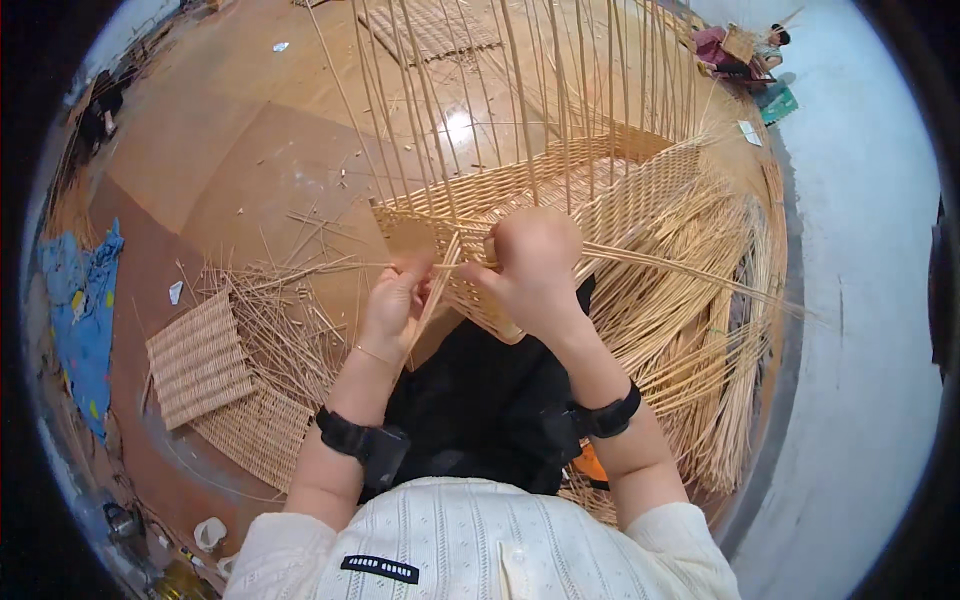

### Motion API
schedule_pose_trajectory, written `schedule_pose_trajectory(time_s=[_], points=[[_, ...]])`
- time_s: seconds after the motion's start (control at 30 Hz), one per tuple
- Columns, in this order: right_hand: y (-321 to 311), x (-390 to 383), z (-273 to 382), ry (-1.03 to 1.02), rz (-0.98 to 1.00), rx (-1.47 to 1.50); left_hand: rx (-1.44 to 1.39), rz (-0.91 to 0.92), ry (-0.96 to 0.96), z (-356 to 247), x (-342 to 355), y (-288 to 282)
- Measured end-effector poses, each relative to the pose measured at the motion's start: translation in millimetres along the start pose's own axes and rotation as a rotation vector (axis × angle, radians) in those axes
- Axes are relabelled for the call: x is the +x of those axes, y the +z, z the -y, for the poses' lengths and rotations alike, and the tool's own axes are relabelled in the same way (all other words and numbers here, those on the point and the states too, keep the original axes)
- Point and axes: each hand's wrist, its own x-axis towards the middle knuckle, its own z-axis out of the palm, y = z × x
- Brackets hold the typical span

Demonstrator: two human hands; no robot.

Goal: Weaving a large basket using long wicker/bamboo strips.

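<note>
A half-woven wicker basket (pixel 622 205) lies in front of me, its near corner over my lap. Tall upright rods (pixel 515 95) rise from its edges and fan toward the far side. At the near edge, my left hand (pixel 390 302) pinches a thin wicker rod where it meets the basket's corner. Just to its right, my right hand (pixel 538 262) is closed round wicker strands (pixel 665 264) whose long ends trail off to the right. The fingertips of both hands are a short way apart, and blurring hides part of each hand.
A large heap of loose wicker rods (pixel 700 340) fills the floor at right, beside a pale wall (pixel 860 270). Woven panels (pixel 200 362) and scattered rods (pixel 280 325) lie at left, near blue cloth (pixel 85 320). Another person (pixel 740 55) sits far right; a woven mat (pixel 435 30) lies far ahead.
</note>
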Motion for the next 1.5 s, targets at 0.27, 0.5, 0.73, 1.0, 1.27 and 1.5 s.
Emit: schedule_pose_trajectory(time_s=[0.27, 0.5, 0.73, 1.0, 1.27, 1.5], points=[[20.6, -11.3, 11.0, 0.022, -0.236, -0.143, 1.174, 0.078, 0.558, -39.0, 21.6, 80.7], [42.4, -15.0, 16.0, 0.016, -0.332, -0.142, 1.162, 0.119, 0.37, -52.7, 6.0, 112.2], [52.9, -12.4, 14.7, 0.003, -0.36, 0.039, 1.083, 0.258, 0.151, -53.4, 15.1, 107.0], [8.1, -10.7, -23.6, 0.037, -0.456, 1.071, 1.356, 0.539, 0.162, -56.4, 14.7, 116.5], [43.1, -93.5, -35.8, -0.025, -0.545, 1.062, 1.322, 0.515, 0.339, -43.1, 6.6, 85.0], [48.3, -57.2, -117.8, 0.631, -0.66, 1.353, 1.512, 0.316, 0.373, -36.5, 3.4, 66.8]])
